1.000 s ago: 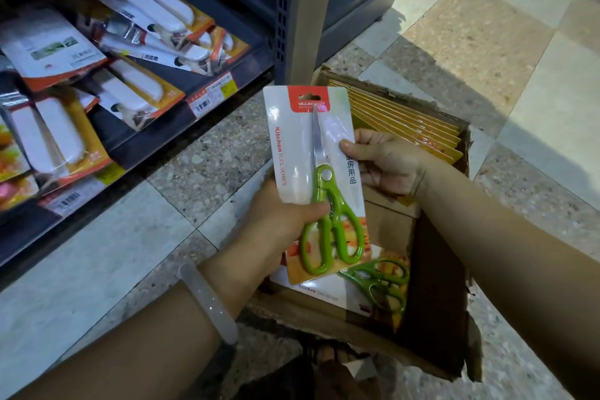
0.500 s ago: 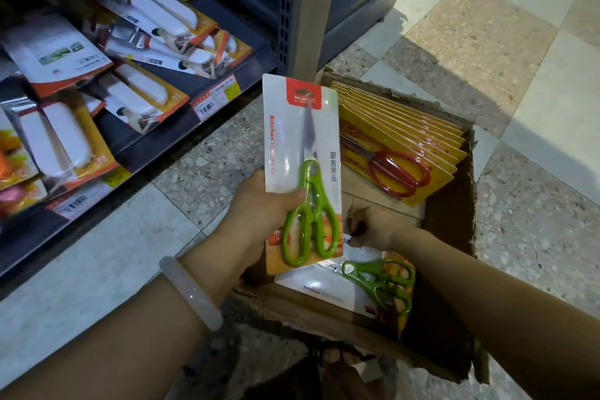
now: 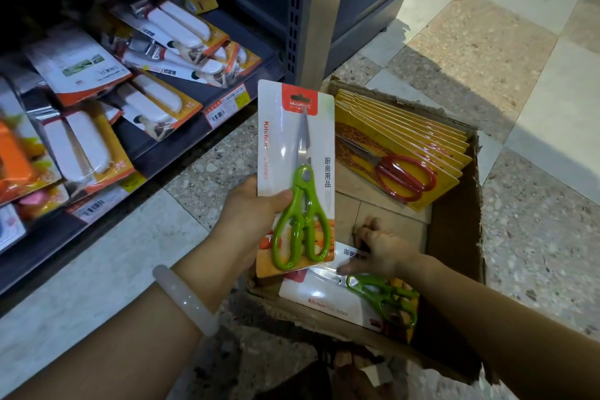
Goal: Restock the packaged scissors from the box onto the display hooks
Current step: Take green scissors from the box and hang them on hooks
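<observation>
Nearest the camera, inside the cardboard box [image 3: 454, 237] at its near edge, a second green-scissors pack [image 3: 341, 297] is lying flat, and the right hand [image 3: 380, 253] is reaching down onto its far end. The fingers are curling at the card's edge, but whether they are already pinching it I cannot tell. To do this pickup well, the hand should be getting a thumb under the card edge and lifting by the cardboard, not by the plastic blister, so the pack comes up flat.

Just above the box's left near corner, the left hand [image 3: 250, 214] is holding the first green-scissors pack [image 3: 295, 178] upright, thumb clamped on its front, hang-hole uppermost. Keeping the packs aligned would make hooking easier.

At the far side of the box, a row of red-scissors packs [image 3: 402, 153] is leaning. Left of the box, the shelf [image 3: 181, 140] is carrying other packaged tools; the hooks themselves are not showing.
</observation>
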